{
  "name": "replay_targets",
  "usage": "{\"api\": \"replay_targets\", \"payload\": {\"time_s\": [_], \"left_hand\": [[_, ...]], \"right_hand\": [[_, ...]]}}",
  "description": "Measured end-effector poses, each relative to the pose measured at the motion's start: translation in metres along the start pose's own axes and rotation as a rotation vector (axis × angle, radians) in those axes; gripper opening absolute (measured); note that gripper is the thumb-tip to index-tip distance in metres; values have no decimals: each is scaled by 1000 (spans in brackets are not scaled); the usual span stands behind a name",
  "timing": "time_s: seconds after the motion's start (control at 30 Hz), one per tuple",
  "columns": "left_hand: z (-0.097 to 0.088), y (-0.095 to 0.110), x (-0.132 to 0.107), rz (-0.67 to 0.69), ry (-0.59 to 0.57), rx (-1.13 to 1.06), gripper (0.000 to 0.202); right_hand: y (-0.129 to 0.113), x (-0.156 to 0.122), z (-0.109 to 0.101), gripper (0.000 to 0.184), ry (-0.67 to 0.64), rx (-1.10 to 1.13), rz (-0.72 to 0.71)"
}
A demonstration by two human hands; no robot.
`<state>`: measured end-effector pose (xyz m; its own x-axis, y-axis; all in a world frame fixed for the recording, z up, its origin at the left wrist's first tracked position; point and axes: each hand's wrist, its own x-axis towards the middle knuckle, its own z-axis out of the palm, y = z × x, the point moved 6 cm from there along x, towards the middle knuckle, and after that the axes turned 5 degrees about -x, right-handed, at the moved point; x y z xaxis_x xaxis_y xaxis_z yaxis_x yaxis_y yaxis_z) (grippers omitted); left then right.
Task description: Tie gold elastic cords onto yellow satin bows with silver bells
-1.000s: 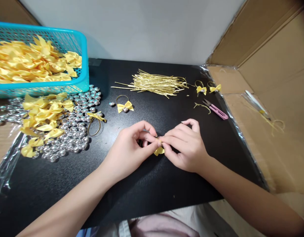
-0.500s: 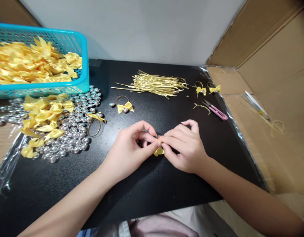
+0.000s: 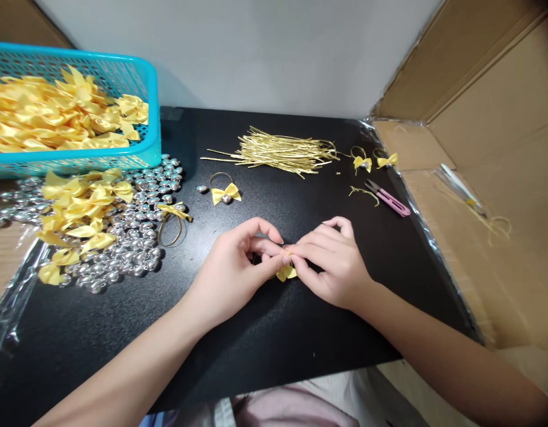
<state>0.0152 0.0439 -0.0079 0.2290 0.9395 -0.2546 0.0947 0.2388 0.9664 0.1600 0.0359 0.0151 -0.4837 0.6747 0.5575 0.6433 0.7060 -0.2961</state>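
Now the left hand (image 3: 232,270) and right hand (image 3: 334,267) meet fingertip to fingertip above the middle of the black table (image 3: 274,344), both pinched tight on a small yellow bow (image 3: 286,273) poking out just beneath, equally near each.

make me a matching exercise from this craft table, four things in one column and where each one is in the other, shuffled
Things:
1. blue basket
2. pink scissors
3. gold strips
4. small yellow bow

Places:
A. pinched between left hand and right hand
B. far left, full of yellow bows
C. far middle of the black table
D. right side, near the cardboard box

Pairs: 1-B, 2-D, 3-C, 4-A
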Motion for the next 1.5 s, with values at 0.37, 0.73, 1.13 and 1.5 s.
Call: {"api": "replay_targets", "payload": {"time_s": [0.37,0.73,1.13,1.5], "left_hand": [[2,-4,2,-66,-28,-129,26],[-6,7,-1,75,76,211,14],[1,31,-6,435,76,642,12],[6,31,-7,580,104,866,17]], "right_hand": [[-2,0,2,16,29,-121,-27],[-2,2,2,18,7,-118,-16],[-5,1,2,18,2,-134,-53],[-7,0,5,19,-12,-175,-87]]}}
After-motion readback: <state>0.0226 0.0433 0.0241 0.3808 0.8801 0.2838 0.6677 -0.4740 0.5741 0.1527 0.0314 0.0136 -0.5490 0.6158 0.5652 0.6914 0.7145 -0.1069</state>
